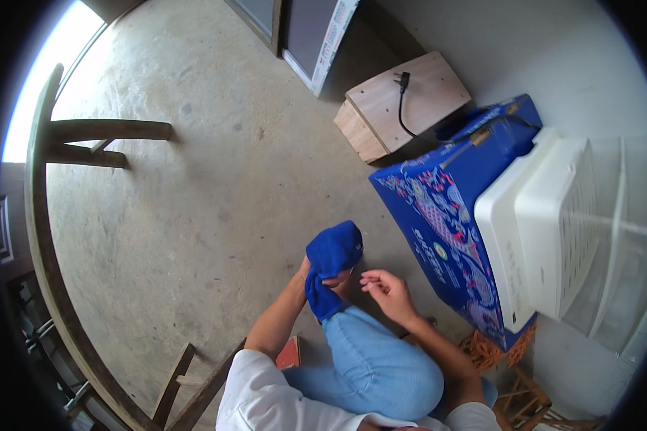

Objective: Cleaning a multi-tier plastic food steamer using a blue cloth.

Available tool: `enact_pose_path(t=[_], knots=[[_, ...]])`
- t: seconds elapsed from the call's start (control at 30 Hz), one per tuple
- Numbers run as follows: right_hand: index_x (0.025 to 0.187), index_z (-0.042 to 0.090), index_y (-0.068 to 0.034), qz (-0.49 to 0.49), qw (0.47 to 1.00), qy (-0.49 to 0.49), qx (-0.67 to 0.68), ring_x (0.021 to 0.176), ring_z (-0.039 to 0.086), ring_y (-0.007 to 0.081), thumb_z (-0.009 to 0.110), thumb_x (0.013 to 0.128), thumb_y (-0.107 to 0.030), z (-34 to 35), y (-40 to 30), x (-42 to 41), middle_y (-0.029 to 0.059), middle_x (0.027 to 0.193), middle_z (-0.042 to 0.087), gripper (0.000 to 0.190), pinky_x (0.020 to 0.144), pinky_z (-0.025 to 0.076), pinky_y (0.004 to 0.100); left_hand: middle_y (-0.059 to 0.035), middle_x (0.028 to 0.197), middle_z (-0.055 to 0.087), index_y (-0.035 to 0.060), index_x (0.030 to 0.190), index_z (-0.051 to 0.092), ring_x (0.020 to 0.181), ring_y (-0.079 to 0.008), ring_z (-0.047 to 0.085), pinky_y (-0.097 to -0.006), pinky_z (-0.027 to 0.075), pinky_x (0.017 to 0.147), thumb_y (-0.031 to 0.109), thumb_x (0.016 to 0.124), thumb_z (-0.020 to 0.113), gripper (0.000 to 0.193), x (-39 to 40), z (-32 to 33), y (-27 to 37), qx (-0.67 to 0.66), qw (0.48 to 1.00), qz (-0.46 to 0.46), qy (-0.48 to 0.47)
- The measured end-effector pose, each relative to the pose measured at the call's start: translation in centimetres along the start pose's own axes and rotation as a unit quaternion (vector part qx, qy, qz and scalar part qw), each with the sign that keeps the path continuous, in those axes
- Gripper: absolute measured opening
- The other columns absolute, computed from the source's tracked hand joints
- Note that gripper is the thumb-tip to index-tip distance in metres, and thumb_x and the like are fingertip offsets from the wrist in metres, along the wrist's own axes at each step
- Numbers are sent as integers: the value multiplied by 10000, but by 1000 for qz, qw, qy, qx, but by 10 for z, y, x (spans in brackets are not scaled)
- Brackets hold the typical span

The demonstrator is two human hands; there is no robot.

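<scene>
A blue cloth [334,250] lies bunched over my left hand [305,268], which grips it from the left side; some fingertips show below its upper fold. The cloth hangs down to the end of my raised leg in light blue jeans [377,361]. Skin shows under the cloth's right edge, and what the cloth covers is hidden. Just right of the cloth, not touching it, my right hand [389,295] has loosely bent fingers with nothing visible between them.
A blue printed carton [436,237] stands at the right, with a white plastic appliance [539,231] beside it. Behind are a wooden box [407,102] with a plug and cord on it, and framed panels [302,43]. A wooden bench [40,215] is at the left. A red object [288,354] lies near my left elbow.
</scene>
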State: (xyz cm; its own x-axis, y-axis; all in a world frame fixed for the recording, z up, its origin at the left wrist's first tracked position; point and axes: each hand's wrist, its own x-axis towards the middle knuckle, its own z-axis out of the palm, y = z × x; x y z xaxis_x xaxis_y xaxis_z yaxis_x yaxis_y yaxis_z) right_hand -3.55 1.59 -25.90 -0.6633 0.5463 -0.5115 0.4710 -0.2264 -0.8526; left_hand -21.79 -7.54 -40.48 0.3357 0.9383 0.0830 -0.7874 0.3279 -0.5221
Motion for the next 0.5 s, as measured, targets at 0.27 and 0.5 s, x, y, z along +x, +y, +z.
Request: enact_pose_path(t=[0.27,0.5], knots=[[1094,633,13,-131,978,121,-111,831,655,136,606,862,1,-49,-77,-86,103,946,678,234,725,516,254,-250,859,559,0,1291,458,365,-260,473,-328,366,281,594,891,417,717,57,91,-58,102,977,-153,-110],[1083,666,-10,-392,860,251,-210,777,594,123,768,780,-62,-94,-162,-202,76,936,598,323,681,497,230,-294,844,582,16,1298,478,446,-318,530,-329,372,277,544,919,401,655,114,189,-159,396,906,-147,-29]])
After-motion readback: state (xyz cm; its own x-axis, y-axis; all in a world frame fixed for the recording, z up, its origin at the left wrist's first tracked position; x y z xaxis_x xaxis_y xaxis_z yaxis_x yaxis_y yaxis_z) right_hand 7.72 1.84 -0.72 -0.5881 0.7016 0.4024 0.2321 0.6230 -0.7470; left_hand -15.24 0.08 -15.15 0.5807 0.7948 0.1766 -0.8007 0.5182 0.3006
